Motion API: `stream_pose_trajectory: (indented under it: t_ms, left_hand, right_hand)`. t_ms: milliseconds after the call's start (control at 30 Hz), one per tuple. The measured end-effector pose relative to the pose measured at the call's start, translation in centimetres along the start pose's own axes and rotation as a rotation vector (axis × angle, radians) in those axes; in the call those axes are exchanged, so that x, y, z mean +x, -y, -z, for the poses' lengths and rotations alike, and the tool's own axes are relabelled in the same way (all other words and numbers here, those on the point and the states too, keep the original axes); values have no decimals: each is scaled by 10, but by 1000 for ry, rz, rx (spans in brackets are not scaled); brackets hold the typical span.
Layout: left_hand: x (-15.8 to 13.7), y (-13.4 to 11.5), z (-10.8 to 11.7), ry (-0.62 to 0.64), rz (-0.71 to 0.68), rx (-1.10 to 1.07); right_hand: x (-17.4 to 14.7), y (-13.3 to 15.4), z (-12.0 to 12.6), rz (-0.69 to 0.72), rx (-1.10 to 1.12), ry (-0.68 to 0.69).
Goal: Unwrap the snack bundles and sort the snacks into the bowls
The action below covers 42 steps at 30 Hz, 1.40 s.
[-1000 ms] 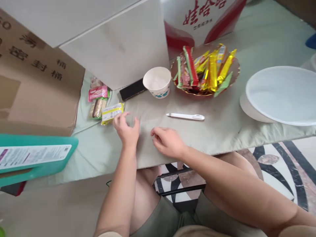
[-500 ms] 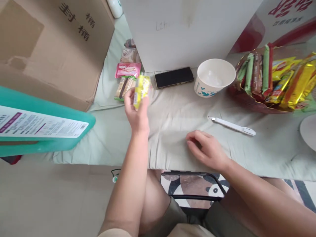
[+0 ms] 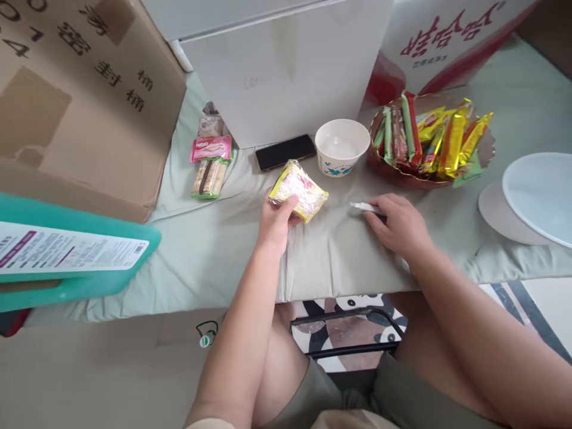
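My left hand [image 3: 276, 223] pinches a yellow and silver snack packet [image 3: 300, 192] between thumb and fingers, above the middle of the table. To its right, my right hand [image 3: 399, 221] is closed over a slim white utility knife [image 3: 363, 207]; the knife's tip sticks out on the left and most of its handle is hidden under the palm. Behind the packet lies a black phone [image 3: 286, 153]. A white paper bowl [image 3: 342, 148] with blue leaf marks stands beside the phone, something clear or whitish inside it.
On the left are a pink wafer packet [image 3: 211, 149], a green-edged snack pack [image 3: 209, 179], a cardboard box [image 3: 89, 119] and a teal container [image 3: 147, 238]. A snack basket [image 3: 420, 177] and a white tub [image 3: 496, 214] stand right. A white box [image 3: 295, 77] is behind.
My left hand has brought the packet rightward, away from the other snacks, and turned it silver side up. My right hand has moved right and closed over the utility knife. The view has shifted.
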State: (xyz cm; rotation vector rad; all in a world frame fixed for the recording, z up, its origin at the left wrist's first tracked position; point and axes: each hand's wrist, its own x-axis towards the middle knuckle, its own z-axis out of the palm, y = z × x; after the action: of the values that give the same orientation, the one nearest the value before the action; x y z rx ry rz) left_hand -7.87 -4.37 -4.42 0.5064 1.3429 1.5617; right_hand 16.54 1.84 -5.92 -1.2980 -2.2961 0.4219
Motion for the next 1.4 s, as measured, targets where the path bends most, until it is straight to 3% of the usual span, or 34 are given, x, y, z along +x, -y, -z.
stream_pose_trajectory:
  t_ms: [100, 233, 367, 900, 1033, 1267, 1333, 1400]
  left_hand:
    - [-3, 12, -14, 48, -88, 109]
    - [-5, 24, -30, 152, -286, 287]
    - [-6, 29, -40, 218, -376, 423]
    - [-5, 28, -36, 197, -364, 442]
    - [-4, 27, -34, 151, -344, 390]
    - [8, 11, -21, -74, -270, 160]
    - [11, 3, -15, -138, -266, 86]
    - [12, 0, -12, -174, -254, 54]
  right_hand:
    - [-3, 19, 8, -149, 340, 5]
    - [-2, 50, 6, -359, 936, 293]
    - [3, 62, -1, -404, 1142, 421]
    - [6, 61, 1, -581, 1095, 434]
    - [2, 61, -1, -534, 1028, 480]
    - [-2, 61, -1, -416, 768, 647]
    - [-1, 58, 3, -337, 623, 601]
    - [2, 51, 8, -252, 441, 462]
